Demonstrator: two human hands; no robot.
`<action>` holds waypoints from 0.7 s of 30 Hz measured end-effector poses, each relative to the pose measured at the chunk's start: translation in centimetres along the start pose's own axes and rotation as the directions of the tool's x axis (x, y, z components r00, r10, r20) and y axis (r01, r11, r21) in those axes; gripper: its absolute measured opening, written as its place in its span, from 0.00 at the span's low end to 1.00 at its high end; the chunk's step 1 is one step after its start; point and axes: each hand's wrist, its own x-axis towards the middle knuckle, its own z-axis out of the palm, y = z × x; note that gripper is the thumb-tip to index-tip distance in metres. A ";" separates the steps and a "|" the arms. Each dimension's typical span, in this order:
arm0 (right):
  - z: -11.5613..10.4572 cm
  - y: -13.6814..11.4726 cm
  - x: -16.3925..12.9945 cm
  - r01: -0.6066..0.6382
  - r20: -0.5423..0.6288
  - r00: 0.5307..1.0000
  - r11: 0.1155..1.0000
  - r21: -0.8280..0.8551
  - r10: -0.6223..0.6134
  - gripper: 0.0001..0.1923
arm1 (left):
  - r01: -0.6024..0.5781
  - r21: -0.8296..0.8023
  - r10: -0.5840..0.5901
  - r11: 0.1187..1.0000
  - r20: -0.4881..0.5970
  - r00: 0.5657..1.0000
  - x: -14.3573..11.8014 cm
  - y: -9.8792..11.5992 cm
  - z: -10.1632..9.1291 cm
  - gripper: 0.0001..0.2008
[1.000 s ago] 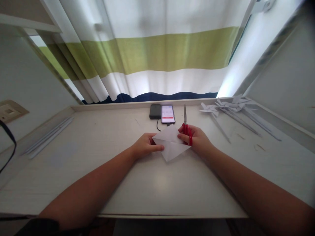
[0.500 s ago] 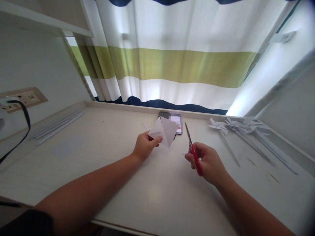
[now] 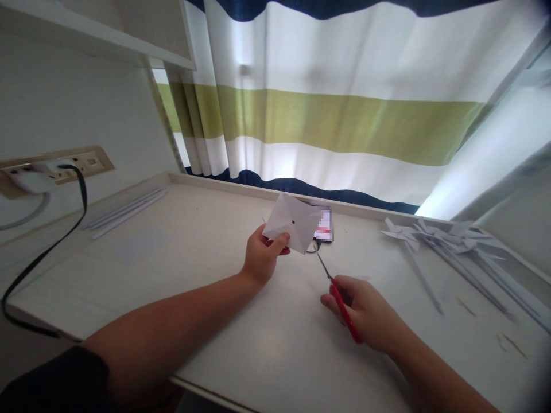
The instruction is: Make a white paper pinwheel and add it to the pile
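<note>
Aloft, left hand (image 3: 262,259) pinches folded paper (image 3: 293,222); right hand (image 3: 365,312) grips scissors (image 3: 338,298).

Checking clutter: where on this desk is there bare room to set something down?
Bare desk lies between the left hand and right hand, and between the paper strips and left hand. Crowded: far right, where the paper pinwheels lie.
</note>
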 end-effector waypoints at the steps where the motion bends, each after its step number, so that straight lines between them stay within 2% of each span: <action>1: 0.1 -0.1 0.0 0.004 0.007 1.000 1.000 -0.001 -0.004 0.15 | 0.006 -0.008 -0.006 1.000 -0.003 1.000 0.0 0.0 0.0 0.19; 7: 0.2 -0.4 -0.1 -0.016 0.047 0.999 0.999 0.045 0.014 0.15 | 0.033 -0.029 -0.032 0.999 0.014 0.999 -0.3 -0.3 0.1 0.20; 21: 0.1 -0.6 0.0 -0.040 0.034 0.999 0.995 0.088 0.037 0.17 | 0.037 -0.039 -0.031 0.999 0.134 0.990 -1.4 0.1 0.2 0.19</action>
